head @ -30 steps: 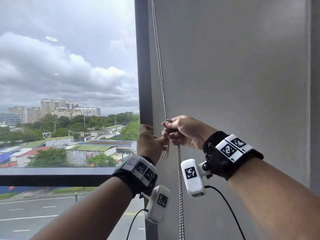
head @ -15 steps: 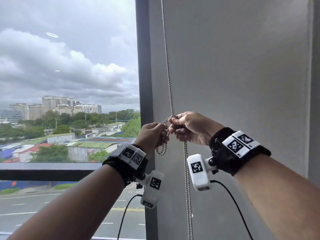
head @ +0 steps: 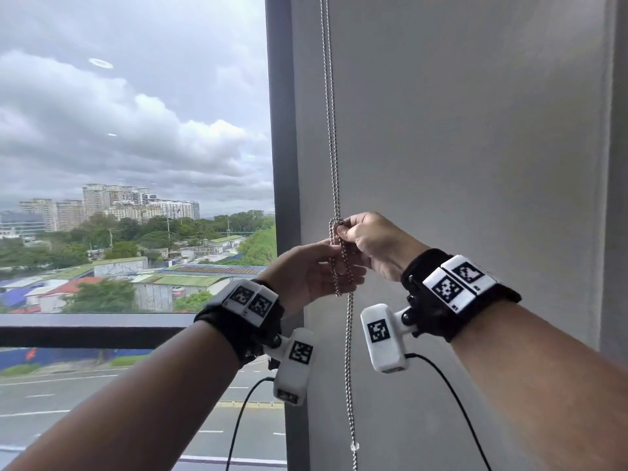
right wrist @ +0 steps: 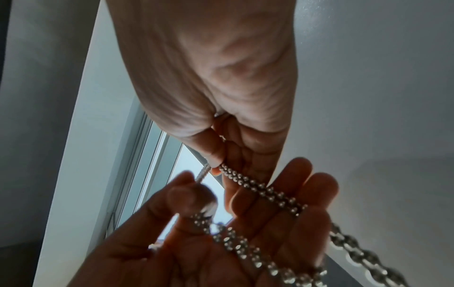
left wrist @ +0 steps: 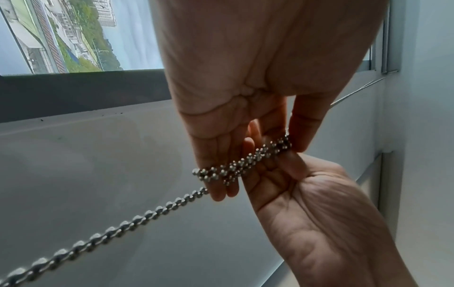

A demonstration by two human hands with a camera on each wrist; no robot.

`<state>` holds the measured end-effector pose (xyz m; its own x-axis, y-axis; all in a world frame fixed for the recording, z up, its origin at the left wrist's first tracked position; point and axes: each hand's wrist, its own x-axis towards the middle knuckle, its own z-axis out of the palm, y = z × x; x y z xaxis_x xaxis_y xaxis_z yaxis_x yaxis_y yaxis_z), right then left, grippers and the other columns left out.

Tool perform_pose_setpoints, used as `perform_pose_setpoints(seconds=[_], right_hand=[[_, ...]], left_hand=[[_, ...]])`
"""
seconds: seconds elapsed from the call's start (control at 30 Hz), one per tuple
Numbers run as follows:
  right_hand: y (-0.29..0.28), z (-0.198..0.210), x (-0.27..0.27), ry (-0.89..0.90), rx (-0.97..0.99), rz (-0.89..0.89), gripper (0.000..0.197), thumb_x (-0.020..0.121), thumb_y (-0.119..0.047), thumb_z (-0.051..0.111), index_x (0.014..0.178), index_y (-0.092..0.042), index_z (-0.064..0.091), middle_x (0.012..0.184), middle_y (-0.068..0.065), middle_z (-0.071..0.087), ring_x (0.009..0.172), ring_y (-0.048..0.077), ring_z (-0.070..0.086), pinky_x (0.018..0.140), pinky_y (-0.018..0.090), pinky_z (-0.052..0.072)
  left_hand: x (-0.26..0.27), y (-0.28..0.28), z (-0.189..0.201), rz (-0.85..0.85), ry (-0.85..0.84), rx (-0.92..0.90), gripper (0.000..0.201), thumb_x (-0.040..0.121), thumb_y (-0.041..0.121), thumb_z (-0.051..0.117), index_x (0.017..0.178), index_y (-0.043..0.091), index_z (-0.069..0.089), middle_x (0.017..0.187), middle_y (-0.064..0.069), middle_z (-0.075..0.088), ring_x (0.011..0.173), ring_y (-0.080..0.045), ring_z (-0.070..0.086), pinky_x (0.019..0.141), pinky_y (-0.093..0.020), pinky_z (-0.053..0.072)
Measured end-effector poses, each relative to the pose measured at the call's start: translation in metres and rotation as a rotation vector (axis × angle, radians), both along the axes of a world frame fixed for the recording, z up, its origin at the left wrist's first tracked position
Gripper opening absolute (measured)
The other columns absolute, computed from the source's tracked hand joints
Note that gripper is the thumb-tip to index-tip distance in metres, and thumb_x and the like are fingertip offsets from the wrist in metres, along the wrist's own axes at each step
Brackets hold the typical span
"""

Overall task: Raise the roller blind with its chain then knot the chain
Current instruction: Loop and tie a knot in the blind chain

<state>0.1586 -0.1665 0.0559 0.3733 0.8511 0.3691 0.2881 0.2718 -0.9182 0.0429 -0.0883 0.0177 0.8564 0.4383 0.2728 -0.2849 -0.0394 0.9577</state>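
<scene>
A metal bead chain [head: 332, 147] hangs down the dark window frame [head: 282, 164] to my hands. My right hand [head: 351, 232] pinches it between thumb and forefinger at the top of a small doubled loop [head: 339, 266]. Just below, my left hand [head: 334, 271] carries that loop across its nearly straight fingers, and its thumb presses the chain against them. The left wrist view shows the bunched strands [left wrist: 240, 167] lying over the left fingers [left wrist: 221, 186]. In the right wrist view the pinch [right wrist: 218, 167] is plain. The blind itself is out of view.
The chain's free length [head: 349, 368] drops straight down below the hands, with a clear bead [head: 354, 446] low on it. A grey wall [head: 475, 164] fills the right side. Bare window glass [head: 136, 130] and a dark sill rail [head: 85, 329] lie left.
The left hand has moved right and under the right hand. The loop that dangled between the hands now lies gathered across the left fingers, and the chain above hangs straighter.
</scene>
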Motion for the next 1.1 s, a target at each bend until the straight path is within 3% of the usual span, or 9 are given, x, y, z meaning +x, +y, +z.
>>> perform_pose_setpoints(seconds=[0.13,0.27,0.43,0.53,0.6,0.73,0.83,1.03,1.1], right_hand=[[0.0,0.0,-0.005,0.034,0.019,0.004,0.015,0.101,-0.004,0.041,0.09,-0.005,0.052,0.104,0.025,0.069,0.058,0.023,0.059,0.043,0.029,0.047],[0.005,-0.004,-0.004,0.019,0.06,-0.021,0.017,0.1,-0.002,0.043,0.087,-0.004,0.053,0.112,0.029,0.066,0.086,0.032,0.065,0.082,0.053,0.054],[0.006,-0.011,0.007,-0.091,0.022,-0.081,0.016,0.1,-0.017,0.046,0.089,-0.015,0.058,0.102,0.01,0.066,0.08,0.021,0.061,0.098,0.049,0.047],[0.004,-0.011,0.007,-0.152,-0.038,-0.094,0.019,0.099,-0.024,0.047,0.109,-0.013,0.06,0.12,0.004,0.068,0.097,0.027,0.061,0.097,0.054,0.043],[0.001,-0.012,0.007,-0.172,-0.053,-0.104,0.02,0.1,-0.023,0.044,0.111,-0.015,0.059,0.125,0.0,0.068,0.112,0.032,0.059,0.093,0.055,0.042],[-0.003,-0.011,0.009,-0.194,-0.048,-0.159,0.017,0.098,-0.023,0.046,0.093,-0.022,0.063,0.124,0.012,0.066,0.115,0.035,0.059,0.085,0.053,0.048],[-0.002,-0.009,0.007,-0.196,-0.061,-0.175,0.016,0.094,-0.022,0.049,0.097,-0.018,0.064,0.118,0.01,0.067,0.112,0.033,0.061,0.09,0.056,0.048],[-0.004,-0.013,0.009,-0.334,0.012,-0.254,0.028,0.072,-0.029,0.067,0.092,-0.008,0.067,0.091,0.006,0.075,0.066,0.013,0.06,0.057,0.026,0.043],[-0.003,-0.015,0.012,-0.366,0.025,-0.254,0.015,0.073,-0.023,0.07,0.087,-0.016,0.066,0.1,0.001,0.076,0.078,0.013,0.067,0.065,0.026,0.05]], left_hand=[[0.001,-0.006,0.003,0.082,0.003,0.172,0.02,0.09,0.011,0.052,0.1,-0.003,0.061,0.084,-0.015,0.065,0.075,-0.025,0.061,0.069,-0.026,0.052],[-0.001,-0.009,0.005,0.222,-0.015,0.361,0.021,0.085,0.017,0.062,0.085,-0.002,0.071,0.086,-0.014,0.07,0.079,-0.019,0.059,0.081,-0.03,0.045],[-0.006,-0.004,0.019,0.394,-0.146,0.446,0.028,0.073,0.027,0.069,0.087,0.003,0.075,0.089,-0.029,0.067,0.075,-0.023,0.051,0.08,-0.033,0.041],[-0.011,-0.003,0.023,0.399,-0.257,0.363,0.017,0.081,0.005,0.061,0.092,-0.004,0.07,0.064,-0.016,0.055,0.055,-0.021,0.043,0.061,-0.032,0.05],[-0.012,0.0,0.023,0.444,-0.249,0.378,0.017,0.082,-0.001,0.057,0.096,-0.001,0.067,0.058,-0.007,0.042,0.044,-0.015,0.035,0.042,-0.022,0.04],[-0.01,0.015,0.016,0.554,-0.023,0.479,0.023,0.079,-0.001,0.062,0.099,0.004,0.052,0.059,-0.008,0.049,0.037,-0.011,0.037,0.033,-0.016,0.029],[-0.009,0.028,0.001,0.56,0.198,0.577,0.011,0.077,0.001,0.066,0.076,0.001,0.055,0.049,-0.008,0.049,0.028,-0.009,0.037,0.032,-0.014,0.03],[-0.01,0.056,-0.035,0.635,0.546,0.732,0.034,0.077,0.021,0.066,0.047,0.011,0.055,0.035,0.002,0.05,0.034,-0.014,0.049,0.047,-0.023,0.045],[-0.013,0.061,-0.043,0.655,0.563,0.683,0.038,0.08,0.027,0.064,0.046,0.013,0.054,0.035,0.003,0.05,0.035,-0.014,0.051,0.044,-0.022,0.045]])
